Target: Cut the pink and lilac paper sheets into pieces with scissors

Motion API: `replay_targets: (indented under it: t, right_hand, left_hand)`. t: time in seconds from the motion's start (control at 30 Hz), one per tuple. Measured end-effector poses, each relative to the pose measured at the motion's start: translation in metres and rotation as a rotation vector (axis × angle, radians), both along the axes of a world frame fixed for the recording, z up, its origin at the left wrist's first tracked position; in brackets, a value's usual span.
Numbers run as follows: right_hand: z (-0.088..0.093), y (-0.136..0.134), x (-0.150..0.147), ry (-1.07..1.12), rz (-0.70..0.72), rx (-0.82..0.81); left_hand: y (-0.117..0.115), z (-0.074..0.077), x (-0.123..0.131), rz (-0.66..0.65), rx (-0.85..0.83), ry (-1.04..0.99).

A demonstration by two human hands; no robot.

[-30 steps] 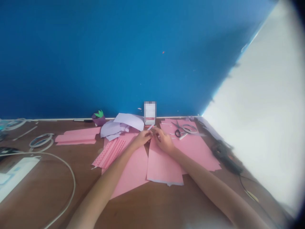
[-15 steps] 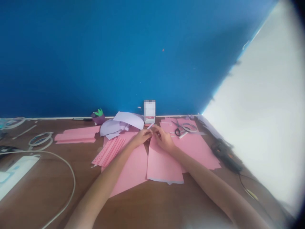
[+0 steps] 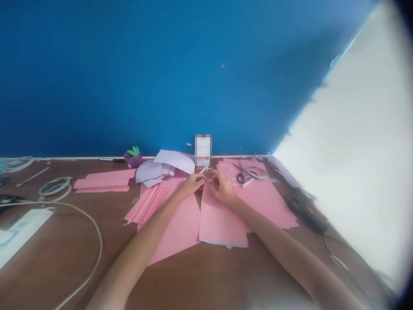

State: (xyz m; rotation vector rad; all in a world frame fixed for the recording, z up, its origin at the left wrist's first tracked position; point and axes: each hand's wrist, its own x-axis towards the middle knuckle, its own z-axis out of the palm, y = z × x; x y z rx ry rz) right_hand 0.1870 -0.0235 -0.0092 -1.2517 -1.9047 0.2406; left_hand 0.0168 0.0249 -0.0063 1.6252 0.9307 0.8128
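Both hands meet at the middle of the table, fingertips almost touching. My left hand (image 3: 192, 185) is closed in a pinch, and a thin pale strip (image 3: 204, 169) sticks up at its fingertips. Curled and pinched, my right hand (image 3: 223, 187) faces it; what lies between its fingers is too small to make out. Beneath the right hand lies a pink paper sheet (image 3: 222, 224) with a greyish near edge. Another pink sheet (image 3: 176, 232) extends under my left forearm. Beside that forearm rest pleated pink strips (image 3: 146, 204), some of them dotted.
A phone (image 3: 203, 150) leans against the blue wall. Lilac paper (image 3: 174, 161) and a purple paper piece with green top (image 3: 133, 158) stand left of it. Scissors (image 3: 240, 177) and a tape roll (image 3: 256, 172) lie on pink sheets. A glue gun (image 3: 305, 211) sits right; a white cable (image 3: 97, 232) curves left.
My right fingertips have shifted very slightly, and the pale strip shows a little more. The sheets and tools stay where they were.
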Motion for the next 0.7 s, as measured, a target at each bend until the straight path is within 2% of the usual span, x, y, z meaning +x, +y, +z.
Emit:
replay_targets:
  t: [0.4, 0.7]
  right_hand:
    - [0.0027, -0.0005, 0.0008, 0.090, 0.005, 0.024]
    - [0.0020, -0.0004, 0.0002, 0.043, 0.068, 0.010]
  left_hand:
    - [0.0038, -0.0085, -0.0004, 0.013, -0.008, -0.043]
    - [-0.0002, -0.0033, -0.0010, -0.030, 0.042, -0.026]
